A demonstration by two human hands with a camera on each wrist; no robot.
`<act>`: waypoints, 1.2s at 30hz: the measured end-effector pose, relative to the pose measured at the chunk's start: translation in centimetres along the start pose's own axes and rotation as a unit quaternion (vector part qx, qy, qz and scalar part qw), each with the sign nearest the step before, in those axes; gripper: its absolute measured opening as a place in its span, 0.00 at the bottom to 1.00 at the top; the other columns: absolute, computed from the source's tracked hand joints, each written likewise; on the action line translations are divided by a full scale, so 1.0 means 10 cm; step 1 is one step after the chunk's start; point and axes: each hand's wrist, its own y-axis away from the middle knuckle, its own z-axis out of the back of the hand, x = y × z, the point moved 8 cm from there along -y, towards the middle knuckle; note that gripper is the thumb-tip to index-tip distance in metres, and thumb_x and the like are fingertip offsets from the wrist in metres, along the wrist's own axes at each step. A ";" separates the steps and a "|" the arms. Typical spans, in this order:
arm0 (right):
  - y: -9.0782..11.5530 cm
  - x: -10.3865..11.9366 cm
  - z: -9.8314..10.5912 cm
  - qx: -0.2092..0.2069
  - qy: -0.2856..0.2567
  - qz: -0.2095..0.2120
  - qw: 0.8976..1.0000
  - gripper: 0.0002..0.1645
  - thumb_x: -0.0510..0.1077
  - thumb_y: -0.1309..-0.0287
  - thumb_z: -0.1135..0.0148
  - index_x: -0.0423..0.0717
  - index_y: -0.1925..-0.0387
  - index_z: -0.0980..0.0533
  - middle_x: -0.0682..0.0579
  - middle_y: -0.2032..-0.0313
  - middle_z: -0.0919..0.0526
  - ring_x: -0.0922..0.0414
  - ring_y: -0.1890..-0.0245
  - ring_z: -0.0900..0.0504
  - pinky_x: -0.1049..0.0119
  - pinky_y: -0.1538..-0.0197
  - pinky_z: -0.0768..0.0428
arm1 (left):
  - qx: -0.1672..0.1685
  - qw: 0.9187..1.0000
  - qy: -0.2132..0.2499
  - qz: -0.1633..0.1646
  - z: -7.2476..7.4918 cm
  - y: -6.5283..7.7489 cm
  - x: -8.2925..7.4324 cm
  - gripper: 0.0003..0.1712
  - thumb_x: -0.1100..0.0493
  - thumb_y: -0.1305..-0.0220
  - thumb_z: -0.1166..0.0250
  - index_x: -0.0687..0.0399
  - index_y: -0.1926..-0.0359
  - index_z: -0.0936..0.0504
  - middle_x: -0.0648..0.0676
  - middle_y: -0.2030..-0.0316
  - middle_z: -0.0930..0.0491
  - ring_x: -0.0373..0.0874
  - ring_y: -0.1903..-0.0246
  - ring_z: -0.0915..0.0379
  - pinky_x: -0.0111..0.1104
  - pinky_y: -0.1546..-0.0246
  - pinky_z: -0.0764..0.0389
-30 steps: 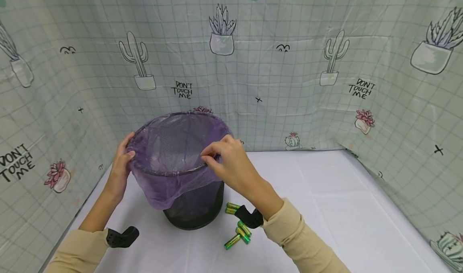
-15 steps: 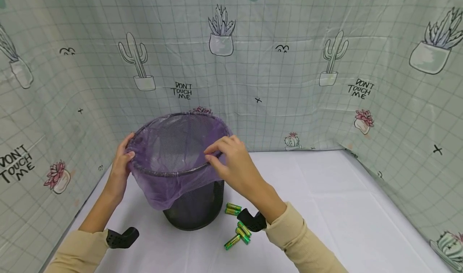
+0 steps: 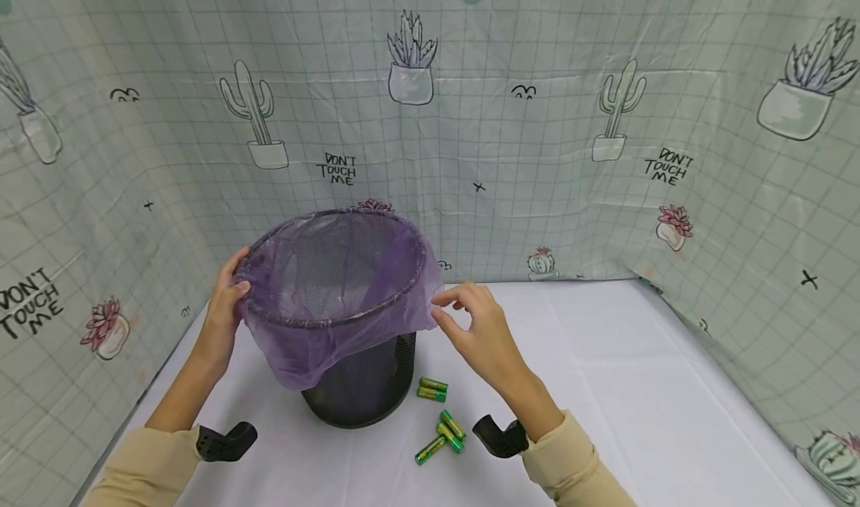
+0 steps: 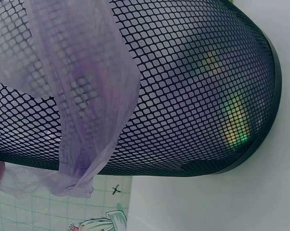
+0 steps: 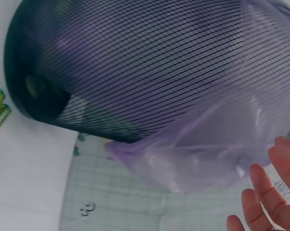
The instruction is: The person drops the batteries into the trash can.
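A black mesh trash can [image 3: 376, 376] stands on the white table, tilted-looking in the wrist views. A thin purple trash bag [image 3: 309, 354] lines it, its edge folded over the rim and hanging outside. My left hand [image 3: 225, 309] grips the rim at the left, thumb in front and fingers around the far side. Off the right side of the rim is my right hand [image 3: 480, 328], thumb and index fingertips right at the hanging bag edge with a small gap between them. In the right wrist view its fingers [image 5: 263, 185] are spread beside the bag [image 5: 183, 163].
Several green and yellow batteries [image 3: 432, 389] lie on the table [image 3: 605, 387] to the right of the can. Green and yellow also shows through the mesh in the left wrist view. A printed curtain [image 3: 531, 141] encloses the back and sides.
My right hand has moved from over the rim to the right and down, outside the can. The bag edge there now hangs over the rim. My left hand stays in place.
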 end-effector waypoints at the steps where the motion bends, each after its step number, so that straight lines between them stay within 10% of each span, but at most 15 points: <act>1: 0.03 -0.04 -0.01 0.005 0.003 -0.007 1.000 0.07 0.39 0.45 0.38 0.44 0.63 0.21 0.51 0.63 0.19 0.53 0.61 0.26 0.62 0.56 0.29 | 0.000 1.000 0.000 0.000 0.00 0.00 0.00 0.35 0.50 0.35 0.60 0.42 0.28 0.55 0.54 0.29 0.59 0.44 0.33 0.56 0.39 0.37 0.54; 15: 0.56 -0.68 -0.27 0.104 0.023 -0.163 0.981 0.08 0.39 0.49 0.35 0.46 0.64 0.20 0.55 0.63 0.19 0.54 0.60 0.27 0.64 0.59 0.31 | 0.008 1.000 0.005 -0.001 -0.01 0.00 0.00 0.35 0.50 0.35 0.60 0.43 0.28 0.56 0.54 0.29 0.60 0.46 0.32 0.58 0.33 0.38 0.51; 36: 1.16 -1.10 -0.59 0.226 0.012 -0.222 0.949 0.20 0.39 0.53 0.32 0.37 0.56 0.23 0.47 0.65 0.20 0.54 0.65 0.28 0.62 0.62 0.30 | 0.005 1.000 0.008 -0.001 -0.01 0.01 0.00 0.35 0.50 0.35 0.60 0.41 0.28 0.56 0.53 0.29 0.60 0.46 0.32 0.58 0.38 0.36 0.55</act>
